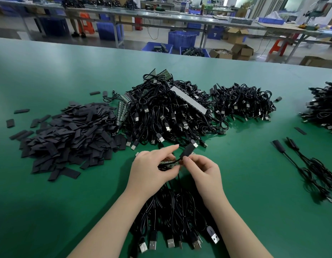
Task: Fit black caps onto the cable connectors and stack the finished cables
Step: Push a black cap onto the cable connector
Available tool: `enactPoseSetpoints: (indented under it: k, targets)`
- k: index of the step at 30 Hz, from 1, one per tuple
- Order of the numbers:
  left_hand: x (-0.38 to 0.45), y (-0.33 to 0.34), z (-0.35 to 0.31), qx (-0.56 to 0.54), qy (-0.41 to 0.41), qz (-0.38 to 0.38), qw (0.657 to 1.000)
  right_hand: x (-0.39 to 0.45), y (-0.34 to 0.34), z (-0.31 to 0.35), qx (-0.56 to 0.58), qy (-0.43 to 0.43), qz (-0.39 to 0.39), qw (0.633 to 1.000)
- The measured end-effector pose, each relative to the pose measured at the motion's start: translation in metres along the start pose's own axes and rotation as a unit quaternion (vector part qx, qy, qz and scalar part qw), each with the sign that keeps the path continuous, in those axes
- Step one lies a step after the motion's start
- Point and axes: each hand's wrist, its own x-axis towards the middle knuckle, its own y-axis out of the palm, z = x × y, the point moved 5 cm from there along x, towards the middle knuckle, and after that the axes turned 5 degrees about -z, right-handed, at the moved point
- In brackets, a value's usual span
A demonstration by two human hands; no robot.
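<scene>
Left hand (152,169) pinches green board connector (168,163), right hand (200,165) pinches black cap (187,149) just above it, both near front of big cable pile (170,110). Cap should be kept aligned w/ board, slid on straight, cable not kinked.

A green worktop (49,75) fills the foreground. Behind it, long metal-framed benches (161,14) cross a pale floor (139,40), with blue crates (181,38), cardboard boxes (242,51) and orange stools (86,23) beneath.

Factory assembly hall: long green workbench (49,75), cable heaps (167,112), blue crates (181,39), cardboard boxes (241,51).
</scene>
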Motion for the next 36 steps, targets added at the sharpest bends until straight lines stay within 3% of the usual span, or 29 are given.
enactPoseSetpoints:
  k: [3, 9, 15, 20, 22, 24, 26, 28, 29, 32, 36]
  targets:
    - [0.002, 0.001, -0.001, 0.014, 0.017, 0.002, 1.000, 0.003, -0.007, -0.002, 0.034, 0.025, -0.045, 0.998]
    - [0.003, 0.001, -0.001, 0.023, 0.039, -0.001, 0.999, 0.000, 0.002, -0.001, -0.089, -0.030, 0.014, 0.995]
    - [0.002, 0.002, -0.002, 0.035, 0.050, -0.009, 0.998, 0.000, 0.000, 0.000, -0.067, -0.043, -0.010, 0.997]
    - [0.001, -0.006, -0.005, 0.013, 0.057, -0.048, 0.997, 0.008, -0.027, 0.032, 0.105, -0.055, -0.104, 0.988]
    - [0.000, -0.008, -0.004, 0.007, 0.044, -0.059, 0.997, 0.012, -0.052, 0.061, 0.101, -0.132, -0.138, 0.976]
    - [0.000, -0.007, -0.004, 0.004, 0.038, -0.061, 0.997, 0.014, -0.083, 0.084, 0.005, -0.189, -0.200, 0.961]
    - [0.000, -0.006, -0.004, 0.010, 0.040, -0.057, 0.997, 0.024, -0.115, 0.094, -0.237, -0.207, -0.267, 0.911]
    - [0.000, -0.005, -0.004, 0.016, 0.041, -0.052, 0.998, 0.040, -0.144, 0.085, -0.516, -0.151, -0.278, 0.796]
    - [0.000, -0.005, -0.004, 0.017, 0.041, -0.051, 0.998, 0.048, -0.156, 0.076, -0.597, -0.108, -0.264, 0.750]
    - [0.000, -0.004, -0.003, 0.016, 0.038, -0.054, 0.998, 0.060, -0.185, 0.052, -0.704, -0.016, -0.213, 0.677]
    - [0.000, -0.003, 0.000, 0.011, 0.035, -0.061, 0.997, 0.069, -0.214, 0.043, -0.762, 0.008, -0.213, 0.612]
